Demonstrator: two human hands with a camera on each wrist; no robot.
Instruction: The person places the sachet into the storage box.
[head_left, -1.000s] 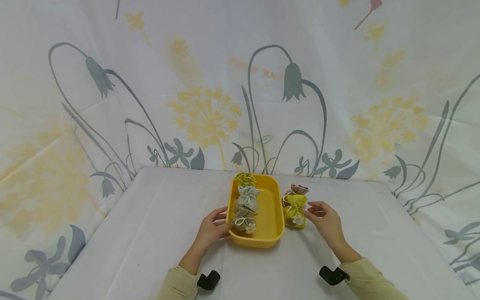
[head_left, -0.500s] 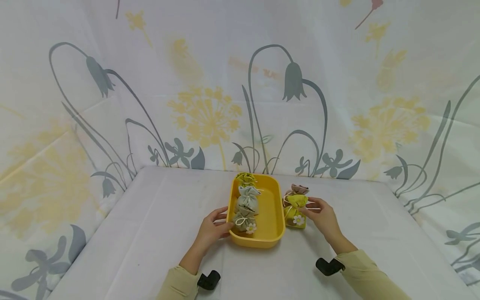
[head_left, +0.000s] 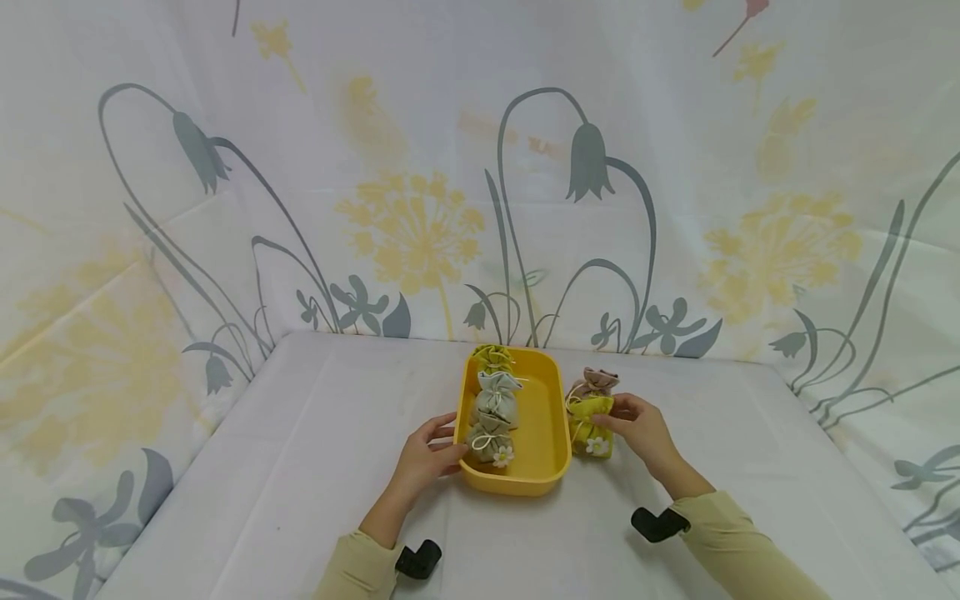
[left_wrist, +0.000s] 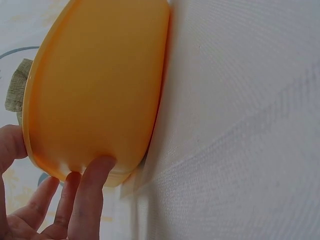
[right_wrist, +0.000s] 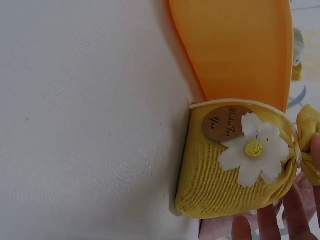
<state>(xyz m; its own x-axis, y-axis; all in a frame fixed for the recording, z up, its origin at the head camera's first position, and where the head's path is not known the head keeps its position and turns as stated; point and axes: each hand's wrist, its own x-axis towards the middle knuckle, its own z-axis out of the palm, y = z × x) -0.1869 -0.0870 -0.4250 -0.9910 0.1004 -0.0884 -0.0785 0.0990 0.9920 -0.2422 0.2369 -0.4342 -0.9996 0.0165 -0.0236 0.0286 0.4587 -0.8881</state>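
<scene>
My left hand (head_left: pixel 423 460) holds the near left corner of a yellow plastic tray (head_left: pixel 542 437), thumb at the rim and fingers (left_wrist: pixel 90 195) against the outer wall. Just right of the tray, a yellow-green drawstring pouch (right_wrist: pixel 215 180) with a white flower and a round brown tag stands upright on the table. The thumb and fingers of my right hand (head_left: pixel 643 429) grip its gathered neck. Close behind it stands a dusty-pink pouch (head_left: pixel 597 382), partly hidden.
Along the tray's left side sit a green pouch (head_left: pixel 492 359), a pale grey one (head_left: pixel 495 408) and an olive-grey one (head_left: pixel 486 440) with a flower. A white cloth covers the table (head_left: pixel 337 417); a flower-printed curtain (head_left: pixel 420 125) hangs behind.
My right hand has shifted slightly left and up, from the yellow-green pouch's side onto its neck. The left hand and tray stay in place.
</scene>
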